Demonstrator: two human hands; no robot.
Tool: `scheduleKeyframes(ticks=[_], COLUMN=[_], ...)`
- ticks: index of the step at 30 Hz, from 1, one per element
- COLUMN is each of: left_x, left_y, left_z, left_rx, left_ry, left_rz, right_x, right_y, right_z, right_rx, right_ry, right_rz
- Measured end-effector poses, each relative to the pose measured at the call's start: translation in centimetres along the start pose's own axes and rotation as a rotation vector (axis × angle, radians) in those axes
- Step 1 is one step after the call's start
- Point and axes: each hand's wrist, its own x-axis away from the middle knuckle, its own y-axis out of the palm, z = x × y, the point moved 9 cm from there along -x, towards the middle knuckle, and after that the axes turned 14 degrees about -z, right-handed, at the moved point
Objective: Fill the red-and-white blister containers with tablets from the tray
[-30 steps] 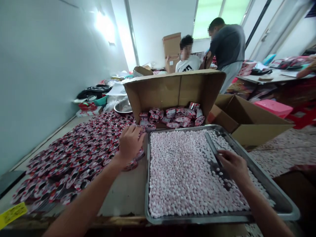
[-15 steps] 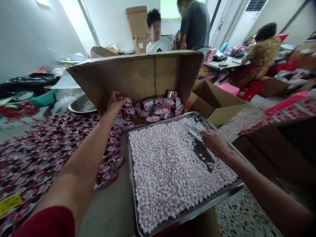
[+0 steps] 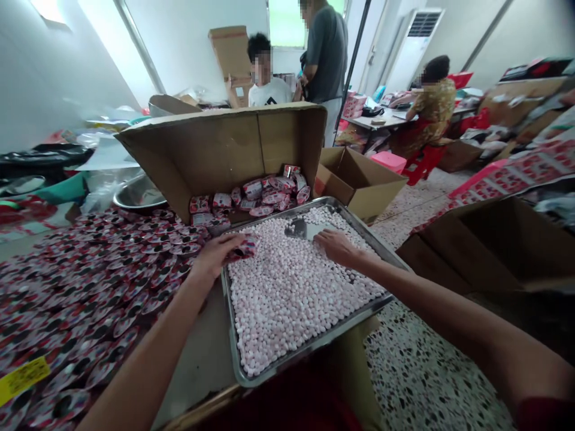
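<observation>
My left hand (image 3: 220, 251) is closed on a small red and pink printed packet (image 3: 242, 248), held above the left edge of a metal tray (image 3: 238, 374). Small white and pale pink tablets (image 3: 287, 299) cover most of that tray. Over its far part, my right hand (image 3: 335, 245) grips a flat metal scoop (image 3: 309, 229) lying low among the tablets; its handle is hidden by the fingers. On the left, many similar packets (image 3: 112, 287) stand in close rows with dark openings upward. Filled-looking packets (image 3: 269, 191) lie heaped in a tipped cardboard box (image 3: 215, 140) behind the tray.
A metal bowl (image 3: 139, 191) stands beyond the rows of packets. An open carton (image 3: 359, 179) is at the tray's far right, and a larger dark carton (image 3: 485, 245) lies nearer on the right. Several people are farther back, one seated at a table (image 3: 372, 123).
My left hand has come back from the cardboard box to the tray's left side, now with an opened packet in it. My right hand has moved the scoop leftward through the tablets.
</observation>
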Motion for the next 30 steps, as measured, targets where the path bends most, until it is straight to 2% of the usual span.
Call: scheduleKeyframes(ticks=[1,3,5,6,7,9,11,13,15,17,19,22,24,25,27,30], left_x=[-0.2,-0.5,-0.6,-0.6,-0.8,-1.1,-0.9,-0.4,0.0,-0.2,-0.9,-2.6,-4.1,-4.7,-5.7,-5.6], left_y=[1.4,4.3,7.0,8.0,8.6,8.9,8.8,8.4,7.2,6.1,6.8,11.1,13.9,14.7,14.9,12.0], left_z=[-0.5,-1.5,-2.3,-2.5,-2.5,-1.7,-0.2,1.0,1.2,-0.3,-2.7,-4.7,-5.1,-5.1,-4.4,-2.1], left_rx=[-0.051,-0.101,-0.144,-0.204,-0.297,-0.548,-0.781,-0.906,-0.855,-0.68,-0.515,-0.402,-0.365,-0.36,-0.395,-0.547], left_ry=[-0.022,-0.055,-0.046,-0.018,0.034,0.185,0.354,0.468,0.474,0.363,0.247,0.233,0.245,0.237,0.228,0.257], left_rz=[-0.04,-0.198,-0.383,-0.446,-0.46,-0.347,-0.148,0.045,0.219,0.309,0.318,0.237,0.182,0.162,0.139,0.123], right_x=[1.2,3.6,5.6,6.4,7.1,8.1,8.5,8.7,8.7,8.3,7.5,6.0,4.9,4.4,3.8,3.8], right_y=[-0.5,-1.4,-1.9,-1.7,-1.3,-0.2,0.8,1.5,1.9,2.1,2.2,2.1,2.2,2.5,3.5,4.8], right_z=[-0.2,0.4,2.4,3.7,4.9,6.3,6.7,6.3,5.3,3.9,2.3,0.5,0.1,0.2,0.6,1.4], right_rx=[0.01,0.028,0.01,-0.019,-0.053,-0.114,-0.162,-0.212,-0.265,-0.306,-0.347,-0.439,-0.554,-0.629,-0.794,-1.035], right_ry=[-0.001,0.045,0.172,0.25,0.318,0.398,0.433,0.469,0.493,0.494,0.486,0.479,0.484,0.485,0.478,0.435], right_rz=[0.016,0.044,0.031,-0.001,-0.044,-0.13,-0.178,-0.185,-0.184,-0.183,-0.178,-0.142,-0.099,-0.081,-0.064,-0.06])
